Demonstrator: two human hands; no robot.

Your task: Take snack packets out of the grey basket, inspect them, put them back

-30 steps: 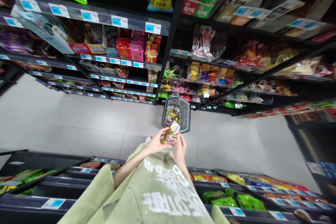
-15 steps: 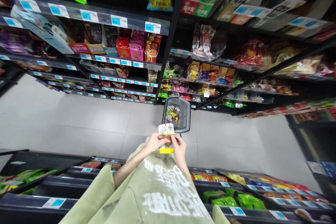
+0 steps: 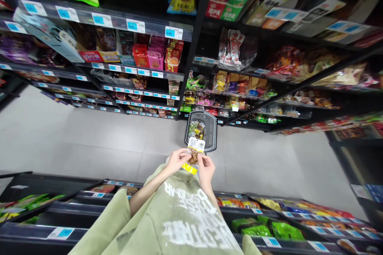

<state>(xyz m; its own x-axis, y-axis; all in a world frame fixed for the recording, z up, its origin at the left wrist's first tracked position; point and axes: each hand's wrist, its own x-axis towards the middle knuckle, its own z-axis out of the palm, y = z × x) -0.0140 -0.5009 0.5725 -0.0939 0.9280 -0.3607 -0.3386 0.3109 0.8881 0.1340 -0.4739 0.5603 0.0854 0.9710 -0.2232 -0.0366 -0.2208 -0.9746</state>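
Observation:
A small clear snack packet (image 3: pixel 194 157) with brown food inside, a white printed top and a yellow lower end is held up in front of my body. My left hand (image 3: pixel 177 161) pinches its left edge. On the opposite edge, my right hand (image 3: pixel 206 167) grips it between thumb and fingers. The packet tilts slightly, its white top leaning right. Just beyond it on the floor stands a dark grey shopping basket (image 3: pixel 211 131), with several colourful small packets (image 3: pixel 196 129) in its left part. The packet's top overlaps the basket's near end in view.
Ahead, tall black shelves (image 3: pixel 191 53) carry bagged and boxed snacks with price tags along the edges. A lower shelf unit (image 3: pixel 66 211) runs behind me on both sides, with green packets (image 3: pixel 269 227) at right. Grey tiled floor (image 3: pixel 119 143) lies between them.
Both hands have shifted slightly right with the packet. The packet has turned, so its white top now leans right and its yellow end points lower left. The basket has stayed put.

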